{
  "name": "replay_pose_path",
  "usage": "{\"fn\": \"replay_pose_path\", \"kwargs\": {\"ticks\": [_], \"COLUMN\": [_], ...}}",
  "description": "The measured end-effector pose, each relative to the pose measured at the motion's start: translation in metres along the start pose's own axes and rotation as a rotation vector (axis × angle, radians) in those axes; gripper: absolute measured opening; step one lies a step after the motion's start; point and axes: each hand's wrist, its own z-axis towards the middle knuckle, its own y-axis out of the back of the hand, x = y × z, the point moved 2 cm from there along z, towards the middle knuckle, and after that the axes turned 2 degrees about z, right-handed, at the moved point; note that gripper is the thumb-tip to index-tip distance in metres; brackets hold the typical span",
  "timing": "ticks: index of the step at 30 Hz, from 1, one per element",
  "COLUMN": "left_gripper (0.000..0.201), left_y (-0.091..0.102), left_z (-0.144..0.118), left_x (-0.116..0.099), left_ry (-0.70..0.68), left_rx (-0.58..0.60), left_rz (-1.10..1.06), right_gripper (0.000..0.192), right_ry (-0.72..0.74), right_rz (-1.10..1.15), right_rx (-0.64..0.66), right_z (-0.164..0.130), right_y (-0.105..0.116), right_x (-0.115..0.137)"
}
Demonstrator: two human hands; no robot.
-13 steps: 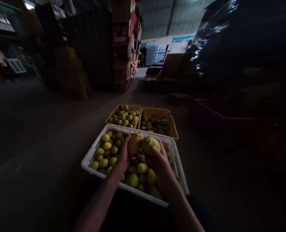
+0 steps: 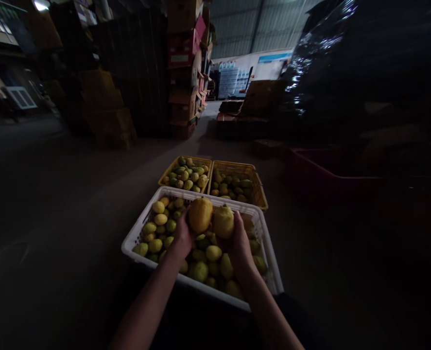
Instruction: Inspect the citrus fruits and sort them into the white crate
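1. Turned since the earlier frame: greenish fruit [image 2: 223, 222], now more upright; yellow fruit [image 2: 200, 215] slightly higher.
2. Left hand [image 2: 183, 234] grips yellow, my right hand [image 2: 240, 241] grips greenish, both mid-frame over the white crate [image 2: 215, 292].
3. Side-on hold could slip, dropping one onto the fruit pile [image 2: 200, 271] below.
4. Fruits nearly touching; turning wrists inward could knock and bruise them.

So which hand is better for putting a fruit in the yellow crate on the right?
Probably the right hand: it holds a greenish fruit and looks nearer that yellow crate. The left hand holds a yellower fruit but sits farther left.
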Motion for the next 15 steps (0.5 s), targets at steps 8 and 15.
{"fn": "replay_pose_path", "kwargs": {"ticks": [8, 15], "left_gripper": [0.041, 0.043], "left_y": [0.005, 0.016], "left_z": [-0.013, -0.002], "left_x": [-0.008, -0.005], "left_ry": [0.069, 0.095], "left_rx": [0.175, 0.303], "left_rz": [0.004, -0.233], "right_gripper": [0.040, 0.034], "right_ry": [-0.044, -0.008], "right_rz": [0.136, 0.213], "right_rx": [-0.059, -0.041], "right_z": [-0.006, 0.002], "right_y": [0.005, 0.014], "right_x": [-0.004, -0.006]}}
